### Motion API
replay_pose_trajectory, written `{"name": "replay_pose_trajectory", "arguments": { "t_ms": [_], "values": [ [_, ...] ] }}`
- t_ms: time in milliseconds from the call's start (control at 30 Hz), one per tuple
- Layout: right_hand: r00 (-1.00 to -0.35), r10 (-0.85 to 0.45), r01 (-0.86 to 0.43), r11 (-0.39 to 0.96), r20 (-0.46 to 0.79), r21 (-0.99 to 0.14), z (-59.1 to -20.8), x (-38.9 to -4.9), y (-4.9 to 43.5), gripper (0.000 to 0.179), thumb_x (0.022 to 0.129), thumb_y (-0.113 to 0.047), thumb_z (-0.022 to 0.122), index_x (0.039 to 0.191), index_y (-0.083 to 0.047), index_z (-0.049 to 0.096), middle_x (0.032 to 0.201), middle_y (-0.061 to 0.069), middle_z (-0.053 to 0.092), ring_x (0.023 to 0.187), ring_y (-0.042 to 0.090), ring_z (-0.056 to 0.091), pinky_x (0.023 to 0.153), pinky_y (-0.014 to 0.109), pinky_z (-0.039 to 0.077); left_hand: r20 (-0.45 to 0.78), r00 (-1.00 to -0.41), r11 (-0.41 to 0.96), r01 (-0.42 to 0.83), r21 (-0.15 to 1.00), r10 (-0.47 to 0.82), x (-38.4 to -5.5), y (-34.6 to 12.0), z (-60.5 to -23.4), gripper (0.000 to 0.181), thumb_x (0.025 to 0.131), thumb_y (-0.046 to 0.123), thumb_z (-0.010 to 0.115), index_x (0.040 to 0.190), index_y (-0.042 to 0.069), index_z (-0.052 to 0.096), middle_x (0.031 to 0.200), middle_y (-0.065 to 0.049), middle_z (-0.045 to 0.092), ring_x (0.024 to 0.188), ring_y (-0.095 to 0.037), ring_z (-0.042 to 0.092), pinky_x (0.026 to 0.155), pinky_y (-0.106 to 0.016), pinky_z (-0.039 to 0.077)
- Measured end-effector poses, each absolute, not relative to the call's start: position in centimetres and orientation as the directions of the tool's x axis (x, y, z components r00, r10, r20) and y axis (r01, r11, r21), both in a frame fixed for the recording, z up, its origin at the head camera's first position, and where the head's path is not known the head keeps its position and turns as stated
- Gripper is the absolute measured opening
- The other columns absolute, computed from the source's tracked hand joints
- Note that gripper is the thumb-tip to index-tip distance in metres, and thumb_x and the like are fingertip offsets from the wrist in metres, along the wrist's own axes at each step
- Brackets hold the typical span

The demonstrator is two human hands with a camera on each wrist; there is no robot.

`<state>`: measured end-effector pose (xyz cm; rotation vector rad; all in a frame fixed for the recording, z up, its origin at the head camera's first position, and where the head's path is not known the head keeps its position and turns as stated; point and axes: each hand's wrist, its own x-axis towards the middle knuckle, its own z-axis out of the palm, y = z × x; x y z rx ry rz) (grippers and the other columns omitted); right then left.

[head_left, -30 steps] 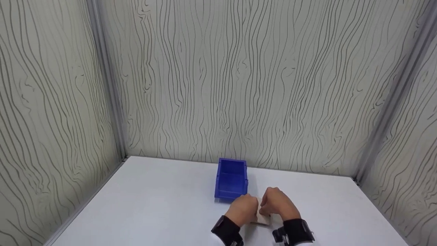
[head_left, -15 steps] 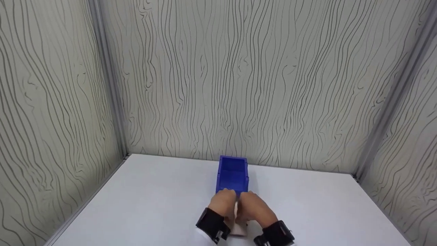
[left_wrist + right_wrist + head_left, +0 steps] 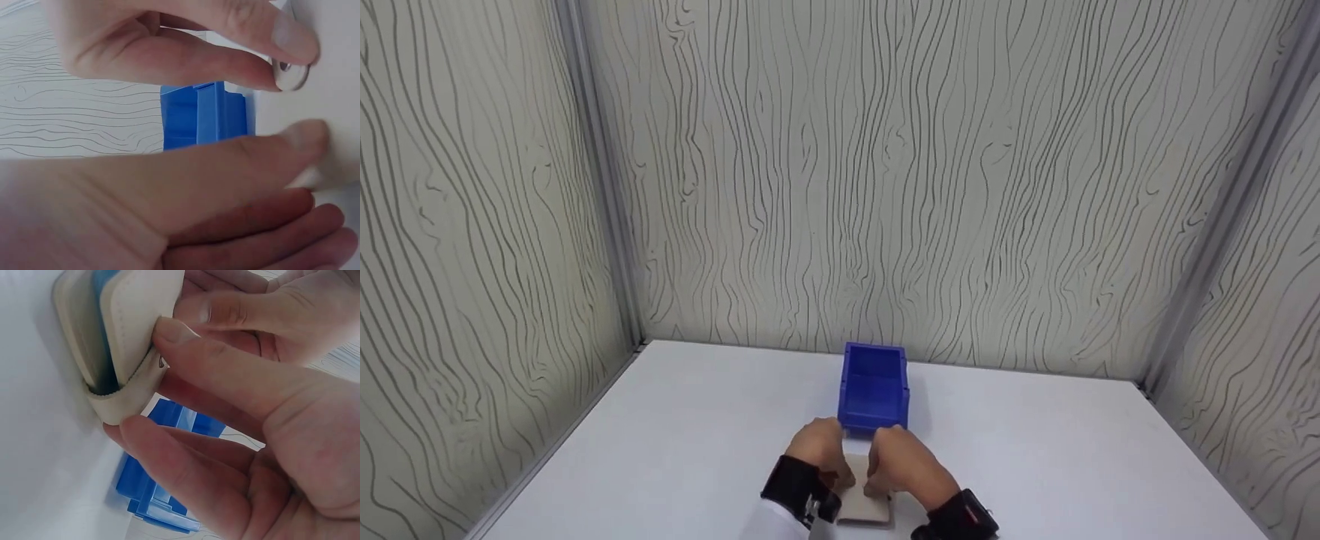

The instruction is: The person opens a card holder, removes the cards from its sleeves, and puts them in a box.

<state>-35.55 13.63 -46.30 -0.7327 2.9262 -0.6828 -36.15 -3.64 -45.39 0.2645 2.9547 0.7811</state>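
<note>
A cream wallet (image 3: pixel 864 511) with a strap lies on the white table, just in front of the blue bin. My left hand (image 3: pixel 816 446) grips its left side; in the left wrist view the left thumb (image 3: pixel 301 140) presses on the cream face. Between thumb and forefinger my right hand (image 3: pixel 911 466) pinches the strap (image 3: pixel 107 405), which wraps the wallet's edge. At the strap's end a round metal snap (image 3: pixel 286 66) shows beside the right fingertips. From the right wrist, the wallet's edge shows a blue layer (image 3: pixel 104 284) between two cream covers.
The blue bin (image 3: pixel 873 420) stands at the middle back of the white table (image 3: pixel 712 427), right beyond the hands. Wood-grain panels (image 3: pixel 825 187) enclose the table at the back and both sides.
Both hands and the wallet have shifted left, from the bin's front right to in front of it. Over the last half second the hands have spread slightly, showing more of the wallet.
</note>
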Motion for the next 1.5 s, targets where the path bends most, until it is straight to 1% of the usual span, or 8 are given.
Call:
{"name": "replay_pose_trajectory", "arguments": {
  "t_ms": [267, 367, 433, 600, 800, 1100, 1267, 1500],
  "values": [
    [-0.911, -0.411, -0.39, 0.84, 0.028, -0.377, -46.0, -35.6, 13.7, 0.016, 0.068, -0.01, 0.096, 0.067, -0.011, 0.08, 0.063, -0.003, 0.074, 0.067, 0.012, 0.059, 0.057, 0.028, 0.051, -0.021, -0.981, 0.797, 0.144, 0.587, 0.192, -38.4, -4.1, -48.5, 0.036, 0.058, 0.014, 0.104, 0.07, 0.0, 0.073, 0.066, -0.009, 0.072, 0.061, -0.022, 0.067, 0.066, -0.035, 0.061],
    [-0.921, -0.389, -0.362, 0.853, 0.006, -0.376, -45.7, -35.7, 14.0, 0.019, 0.069, -0.014, 0.097, 0.069, -0.011, 0.077, 0.065, -0.004, 0.071, 0.07, 0.014, 0.057, 0.059, 0.03, 0.048, -0.061, -0.982, 0.789, 0.104, 0.606, 0.177, -38.6, -4.1, -48.6, 0.036, 0.06, 0.016, 0.104, 0.071, 0.0, 0.074, 0.068, -0.01, 0.074, 0.063, -0.022, 0.07, 0.069, -0.035, 0.063],
    [-0.932, -0.363, -0.338, 0.863, 0.005, -0.375, -45.4, -35.8, 14.3, 0.023, 0.074, -0.02, 0.096, 0.072, -0.01, 0.075, 0.067, -0.003, 0.07, 0.068, 0.015, 0.056, 0.058, 0.031, 0.045, -0.123, -0.98, 0.778, 0.046, 0.627, 0.156, -37.3, -4.0, -47.0, 0.03, 0.066, 0.011, 0.101, 0.07, 0.0, 0.074, 0.069, -0.015, 0.077, 0.062, -0.023, 0.071, 0.067, -0.034, 0.062],
    [-0.962, -0.259, -0.273, 0.894, 0.086, -0.355, -45.4, -36.0, 14.8, 0.029, 0.088, -0.032, 0.087, 0.078, -0.01, 0.071, 0.072, -0.001, 0.068, 0.064, 0.015, 0.056, 0.056, 0.034, 0.046, -0.174, -0.969, 0.746, 0.016, 0.666, 0.176, -36.3, -4.3, -46.7, 0.022, 0.073, 0.01, 0.096, 0.068, 0.001, 0.076, 0.072, -0.016, 0.08, 0.054, -0.015, 0.069, 0.056, -0.023, 0.053],
    [-0.962, -0.273, -0.26, 0.879, 0.026, -0.4, -45.9, -35.5, 14.1, 0.04, 0.089, -0.038, 0.083, 0.065, -0.015, 0.062, 0.06, -0.007, 0.054, 0.056, 0.012, 0.047, 0.051, 0.028, 0.033, -0.192, -0.962, 0.73, 0.011, 0.684, 0.195, -36.3, -4.5, -46.7, 0.021, 0.073, 0.01, 0.094, 0.067, 0.001, 0.076, 0.072, -0.017, 0.08, 0.05, -0.013, 0.065, 0.053, -0.023, 0.052],
    [-0.942, -0.322, -0.246, 0.851, -0.092, -0.464, -46.8, -35.1, 13.7, 0.041, 0.085, -0.029, 0.078, 0.053, -0.019, 0.055, 0.047, -0.01, 0.045, 0.047, 0.01, 0.04, 0.046, 0.025, 0.026, -0.238, -0.951, 0.706, -0.029, 0.708, 0.199, -36.6, -4.7, -46.7, 0.022, 0.076, 0.01, 0.094, 0.069, 0.001, 0.075, 0.072, -0.017, 0.08, 0.053, -0.014, 0.07, 0.054, -0.025, 0.058],
    [-0.934, -0.328, -0.228, 0.851, -0.14, -0.473, -47.0, -35.0, 13.7, 0.039, 0.088, -0.03, 0.082, 0.058, -0.013, 0.062, 0.051, -0.009, 0.048, 0.05, 0.01, 0.043, 0.048, 0.025, 0.028, -0.236, -0.948, 0.722, -0.011, 0.692, 0.212, -36.6, -4.8, -46.9, 0.023, 0.077, 0.015, 0.095, 0.068, 0.002, 0.078, 0.072, -0.015, 0.08, 0.048, -0.01, 0.062, 0.05, -0.022, 0.051],
    [-0.921, -0.345, -0.216, 0.84, -0.182, -0.498, -47.2, -35.3, 13.9, 0.031, 0.09, -0.025, 0.077, 0.065, -0.009, 0.068, 0.057, -0.007, 0.051, 0.054, 0.011, 0.041, 0.051, 0.025, 0.027, -0.27, -0.941, 0.727, -0.04, 0.685, 0.203, -36.7, -4.8, -47.0, 0.024, 0.078, 0.018, 0.095, 0.069, 0.003, 0.079, 0.073, -0.014, 0.081, 0.048, -0.01, 0.061, 0.05, -0.021, 0.05]
  ]
}}
